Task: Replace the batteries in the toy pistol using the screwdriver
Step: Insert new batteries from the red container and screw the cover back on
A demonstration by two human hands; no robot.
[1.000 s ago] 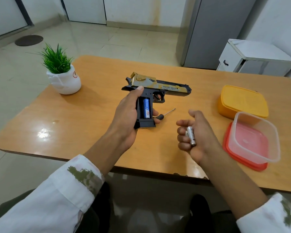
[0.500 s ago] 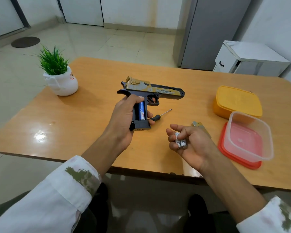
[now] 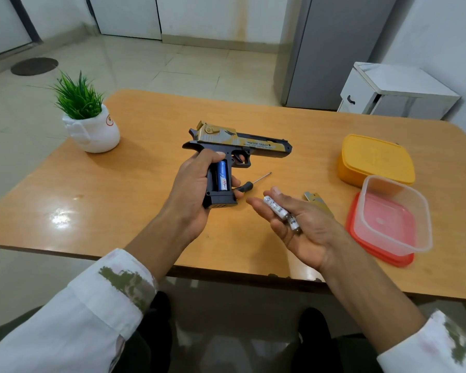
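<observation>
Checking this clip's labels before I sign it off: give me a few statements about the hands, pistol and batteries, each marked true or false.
1. The left hand grips the toy pistol by its handle. True.
2. The pistol's battery compartment is covered. False: it is open, with a blue battery inside.
3. Two silver batteries lie on the open right hand. True.
4. The right hand holds the screwdriver. False: it lies on the table.
</observation>
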